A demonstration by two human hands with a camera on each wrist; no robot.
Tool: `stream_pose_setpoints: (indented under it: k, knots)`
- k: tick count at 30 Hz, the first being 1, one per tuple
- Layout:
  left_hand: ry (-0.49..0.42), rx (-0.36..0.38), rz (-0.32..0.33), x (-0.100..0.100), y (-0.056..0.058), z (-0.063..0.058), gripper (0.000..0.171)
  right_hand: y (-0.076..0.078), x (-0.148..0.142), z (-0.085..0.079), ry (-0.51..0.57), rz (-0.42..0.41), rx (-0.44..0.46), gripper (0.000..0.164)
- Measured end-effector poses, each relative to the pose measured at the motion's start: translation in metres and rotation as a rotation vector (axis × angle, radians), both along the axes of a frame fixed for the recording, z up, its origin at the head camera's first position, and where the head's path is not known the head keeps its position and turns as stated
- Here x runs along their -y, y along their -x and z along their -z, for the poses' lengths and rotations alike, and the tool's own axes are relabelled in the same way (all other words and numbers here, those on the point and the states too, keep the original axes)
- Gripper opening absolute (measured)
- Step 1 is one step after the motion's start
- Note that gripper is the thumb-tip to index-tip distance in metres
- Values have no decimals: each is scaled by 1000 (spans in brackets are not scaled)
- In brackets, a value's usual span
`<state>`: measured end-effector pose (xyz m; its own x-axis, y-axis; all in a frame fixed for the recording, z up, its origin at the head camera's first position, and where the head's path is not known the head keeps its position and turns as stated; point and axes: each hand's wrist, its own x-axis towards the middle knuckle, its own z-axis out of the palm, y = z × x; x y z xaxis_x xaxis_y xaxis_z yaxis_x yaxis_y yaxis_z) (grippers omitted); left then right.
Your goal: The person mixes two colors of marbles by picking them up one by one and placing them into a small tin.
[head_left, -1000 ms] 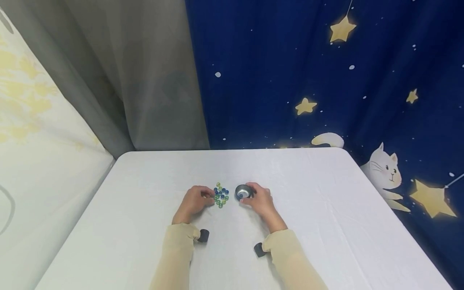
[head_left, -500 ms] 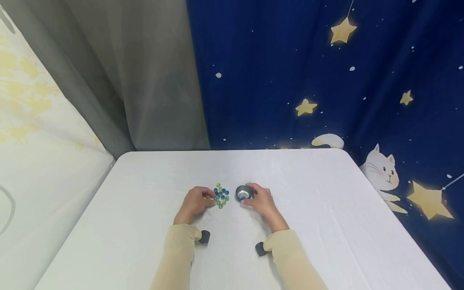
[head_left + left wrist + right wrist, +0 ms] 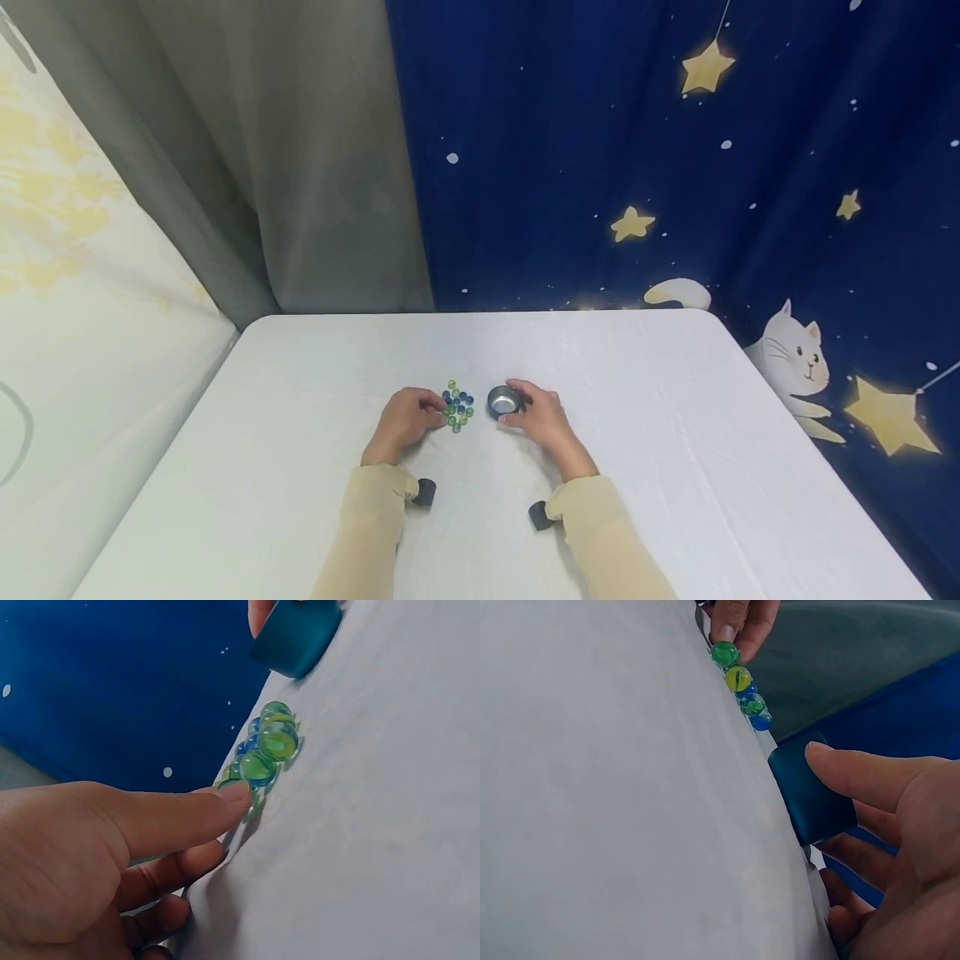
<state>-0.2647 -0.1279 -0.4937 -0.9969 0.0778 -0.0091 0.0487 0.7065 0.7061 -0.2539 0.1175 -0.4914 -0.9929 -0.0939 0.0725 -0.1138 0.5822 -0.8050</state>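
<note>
In the head view, a loose cluster of green, yellow-green and blue glass marbles (image 3: 461, 409) lies on the white tabletop. My left hand (image 3: 405, 415) rests at the cluster's left side, thumb and index finger apart. Up close in the left wrist view, the thumb tip meets a green marble (image 3: 259, 768); the index fingertip is hidden behind the thumb. Just right of the cluster stands a small metal cup (image 3: 495, 416), dark teal outside and silver inside, its mouth facing up. My right hand (image 3: 545, 417) holds the cup from the right between thumb and fingers.
White cloth covers the table (image 3: 300, 350). Behind it hang a grey curtain (image 3: 337, 167) and a blue star-patterned curtain (image 3: 525, 100); a pale curtain (image 3: 90, 375) borders the left. Black devices (image 3: 424, 492) sit on both wrists.
Both hands keep nearly the same places beside the marbles and cup. A dark bluish spot seen inside the cup near the right thumb earlier no longer shows distinctly.
</note>
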Motion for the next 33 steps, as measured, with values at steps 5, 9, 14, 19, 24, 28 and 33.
stream_pose_setpoints:
  k: [5,9,14,19,24,28,33]
  knots:
    - [-32,-11,-10,1,0,-3,14,0,0,0,14,-10,-2,59]
    - [-58,-21,-17,0,0,-6,14,0,0,-1,18,-9,-2,59]
    - [-96,-31,-5,0,0,-8,15,1,0,-1,17,-6,1,60]
    - [-121,-39,4,0,0,-10,16,1,-1,0,5,-10,-2,60]
    - [-146,-47,1,0,1,-12,17,1,-1,1,4,-16,-17,59]
    - [-174,-53,1,-1,1,-12,17,2,-1,2,4,-18,-23,59]
    - [-212,-83,11,-1,1,-12,17,1,0,3,8,-14,-24,59]
